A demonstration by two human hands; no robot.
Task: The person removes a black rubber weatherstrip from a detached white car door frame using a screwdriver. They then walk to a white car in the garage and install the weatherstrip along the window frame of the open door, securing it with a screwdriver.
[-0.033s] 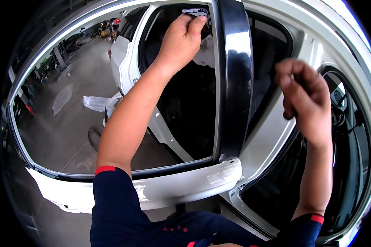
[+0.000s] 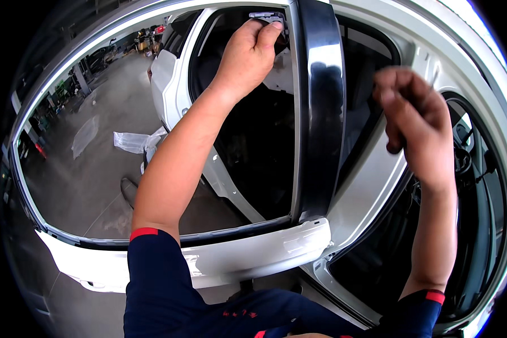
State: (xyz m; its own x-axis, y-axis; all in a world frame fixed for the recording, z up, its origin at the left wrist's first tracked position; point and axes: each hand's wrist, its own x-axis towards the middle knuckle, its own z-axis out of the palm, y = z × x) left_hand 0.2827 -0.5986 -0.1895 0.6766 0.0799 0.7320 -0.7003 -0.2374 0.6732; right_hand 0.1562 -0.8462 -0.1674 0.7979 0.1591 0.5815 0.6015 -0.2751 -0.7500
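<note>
I stand at an open white car door (image 2: 253, 256) whose window frame has a glossy black pillar trim (image 2: 321, 112). My left hand (image 2: 248, 53) reaches through the window opening to the top of the frame and pinches a small grey part (image 2: 267, 17) just left of the trim. To the right of the pillar, my right hand (image 2: 417, 124) is raised in front of the white car body (image 2: 366, 191). Its fingers are curled and blurred. Whether they hold anything is not clear.
Through the window opening I see a concrete workshop floor (image 2: 96, 186), crumpled clear plastic sheeting (image 2: 132, 141) and a dark shoe (image 2: 128, 191). Another white car body (image 2: 166, 79) stands beyond. The car's dark interior (image 2: 473, 169) shows at the right.
My right hand has risen slightly and is now blurred. My left hand stays pinched on the grey part at the top of the frame.
</note>
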